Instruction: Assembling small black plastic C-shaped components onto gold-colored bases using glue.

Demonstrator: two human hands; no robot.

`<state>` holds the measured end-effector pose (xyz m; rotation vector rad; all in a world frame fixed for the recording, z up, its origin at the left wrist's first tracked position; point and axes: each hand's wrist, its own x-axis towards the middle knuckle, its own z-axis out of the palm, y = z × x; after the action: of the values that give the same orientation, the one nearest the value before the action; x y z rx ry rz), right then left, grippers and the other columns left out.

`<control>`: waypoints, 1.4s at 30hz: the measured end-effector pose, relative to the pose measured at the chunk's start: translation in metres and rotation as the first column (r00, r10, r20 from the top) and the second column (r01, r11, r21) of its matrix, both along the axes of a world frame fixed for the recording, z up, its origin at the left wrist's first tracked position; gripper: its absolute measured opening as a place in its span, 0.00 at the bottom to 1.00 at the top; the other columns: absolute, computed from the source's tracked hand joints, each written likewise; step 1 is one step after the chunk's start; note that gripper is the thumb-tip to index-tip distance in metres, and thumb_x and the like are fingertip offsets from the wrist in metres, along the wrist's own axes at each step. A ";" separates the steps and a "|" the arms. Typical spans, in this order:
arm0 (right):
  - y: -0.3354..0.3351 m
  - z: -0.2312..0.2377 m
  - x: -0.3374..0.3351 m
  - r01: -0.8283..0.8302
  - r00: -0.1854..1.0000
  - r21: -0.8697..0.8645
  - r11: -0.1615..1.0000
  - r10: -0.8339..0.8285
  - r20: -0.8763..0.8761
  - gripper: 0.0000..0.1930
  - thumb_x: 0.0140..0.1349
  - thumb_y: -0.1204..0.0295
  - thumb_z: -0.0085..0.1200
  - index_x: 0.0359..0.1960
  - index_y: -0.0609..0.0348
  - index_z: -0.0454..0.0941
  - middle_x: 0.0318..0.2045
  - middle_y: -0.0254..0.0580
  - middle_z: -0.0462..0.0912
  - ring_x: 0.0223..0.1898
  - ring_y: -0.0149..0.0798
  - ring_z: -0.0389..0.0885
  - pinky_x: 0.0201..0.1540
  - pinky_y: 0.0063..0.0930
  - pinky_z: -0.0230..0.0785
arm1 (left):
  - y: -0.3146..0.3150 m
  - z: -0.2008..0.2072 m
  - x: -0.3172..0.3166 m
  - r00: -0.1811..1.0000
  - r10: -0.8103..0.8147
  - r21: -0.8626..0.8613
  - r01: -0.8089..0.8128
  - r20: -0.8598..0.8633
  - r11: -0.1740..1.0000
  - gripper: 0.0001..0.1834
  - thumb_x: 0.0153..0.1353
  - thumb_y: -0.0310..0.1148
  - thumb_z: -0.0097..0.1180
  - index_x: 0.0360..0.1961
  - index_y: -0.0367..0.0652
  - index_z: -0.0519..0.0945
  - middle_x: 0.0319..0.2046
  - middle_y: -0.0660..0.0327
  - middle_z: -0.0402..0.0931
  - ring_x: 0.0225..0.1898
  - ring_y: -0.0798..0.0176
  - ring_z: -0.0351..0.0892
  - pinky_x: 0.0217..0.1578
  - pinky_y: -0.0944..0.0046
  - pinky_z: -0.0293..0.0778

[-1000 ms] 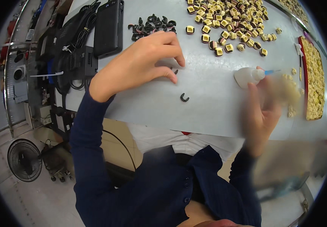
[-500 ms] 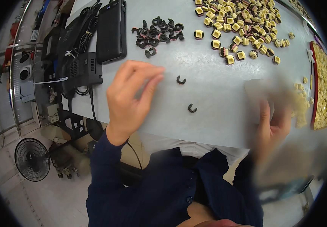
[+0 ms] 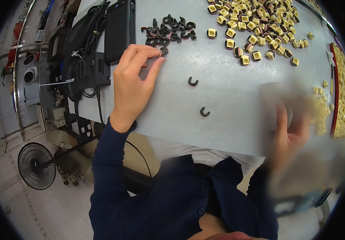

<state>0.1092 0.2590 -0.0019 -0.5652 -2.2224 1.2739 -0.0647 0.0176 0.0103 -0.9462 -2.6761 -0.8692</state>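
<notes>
My left hand (image 3: 134, 80) reaches over the table, its index finger and thumb closing on a small black C-shaped piece (image 3: 164, 51) with a pinkish edge. Just beyond lies a loose pile of similar black C-shaped pieces (image 3: 168, 30). Two more such pieces sit apart in the middle: an upper C-shaped piece (image 3: 193, 82) and a lower C-shaped piece (image 3: 205, 111). At the right, near the table's front edge, is my right hand (image 3: 288, 134). Its thumb shows, but a blurred patch over the picture hides most of the fingers and anything in them.
Many cream blocks with dark and pink rims (image 3: 260, 28) spread across the far right. A red-edged tray (image 3: 334, 80) of cream pieces stands at the right edge, loose cream pieces (image 3: 319, 104) beside it. A black device (image 3: 118, 34) and cables (image 3: 94, 34) occupy the left.
My left hand has moved forward, and its thumb and index finger have come to the nearest piece of the black pile. My right hand stays about where it was.
</notes>
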 end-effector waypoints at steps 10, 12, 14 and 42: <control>0.001 0.000 0.001 -0.026 1.000 0.046 0.999 0.026 -0.009 0.15 0.58 0.83 0.57 0.47 0.68 0.72 0.47 0.52 0.79 0.47 0.40 0.78 0.55 0.34 0.68 | -0.014 0.029 0.024 0.646 0.152 -0.054 -0.169 0.748 0.984 0.06 0.60 0.27 0.59 0.30 0.35 0.80 0.21 0.65 0.76 0.25 0.77 0.70 0.28 0.75 0.65; 0.002 -0.002 0.000 -0.045 0.998 0.043 0.998 0.046 -0.032 0.15 0.58 0.83 0.57 0.47 0.68 0.72 0.47 0.53 0.79 0.47 0.40 0.78 0.55 0.34 0.68 | -0.019 0.031 0.021 0.658 0.171 -0.074 -0.172 0.734 0.982 0.06 0.60 0.28 0.59 0.30 0.35 0.80 0.20 0.65 0.75 0.24 0.77 0.70 0.28 0.76 0.65; 0.003 -0.003 0.000 -0.056 0.997 0.045 0.997 0.058 -0.054 0.15 0.58 0.83 0.57 0.47 0.67 0.72 0.47 0.53 0.79 0.47 0.41 0.78 0.55 0.34 0.68 | -0.019 0.035 0.020 0.669 0.180 -0.088 -0.168 0.721 0.982 0.07 0.61 0.28 0.59 0.30 0.36 0.80 0.19 0.66 0.75 0.24 0.78 0.69 0.27 0.76 0.64; 0.004 -0.003 -0.002 -0.088 0.990 0.059 0.994 0.093 -0.105 0.15 0.57 0.84 0.57 0.47 0.69 0.72 0.45 0.54 0.80 0.45 0.41 0.77 0.54 0.33 0.67 | 0.013 0.016 -0.021 0.994 0.073 0.022 -0.075 0.075 0.997 0.06 0.52 0.24 0.66 0.33 0.37 0.84 0.25 0.63 0.78 0.23 0.74 0.74 0.23 0.75 0.67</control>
<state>0.1075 0.2625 -0.0048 -0.3695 -2.2072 1.2538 -0.0858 0.0305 0.0262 -0.8193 -2.7361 -0.9379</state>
